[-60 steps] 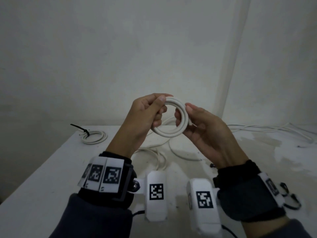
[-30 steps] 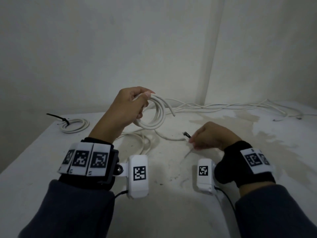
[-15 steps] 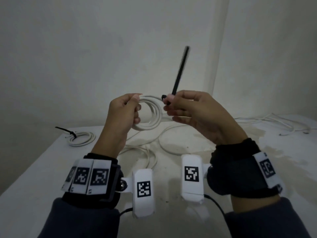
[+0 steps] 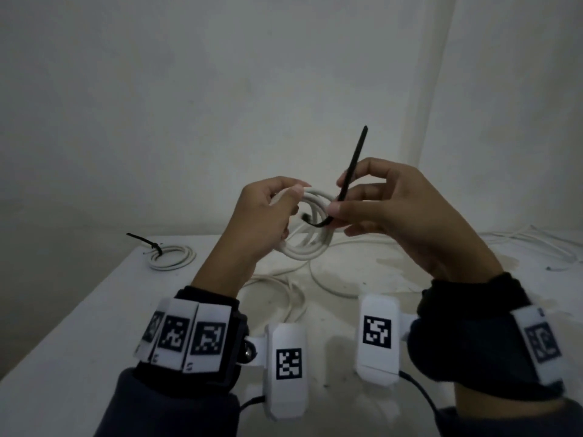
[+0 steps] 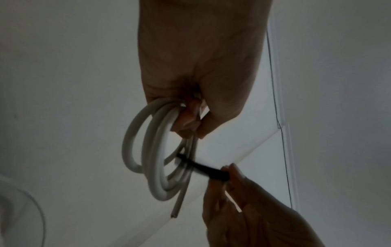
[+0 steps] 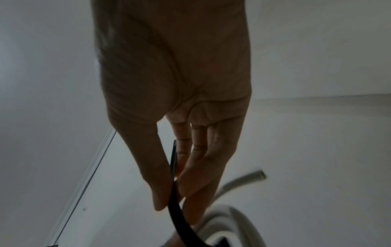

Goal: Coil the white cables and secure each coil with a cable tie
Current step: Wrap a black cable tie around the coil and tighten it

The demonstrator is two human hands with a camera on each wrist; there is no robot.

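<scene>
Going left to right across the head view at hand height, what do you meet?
Tied coil on the table → left hand gripping the white coil → black cable tie pinched by the right hand → loose white cables at far right.

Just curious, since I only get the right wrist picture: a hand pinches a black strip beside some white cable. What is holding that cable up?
Observer: The left hand grips the white coil in the air above the table.
Operator: And where does the strip go?
Observer: It is a cable tie. Its lower end bends into the coil's opening, and its free end points up past the right hand.
Operator: Is any coil finished?
Observer: One tied coil lies at the table's far left corner, with a black tie round it.
</scene>
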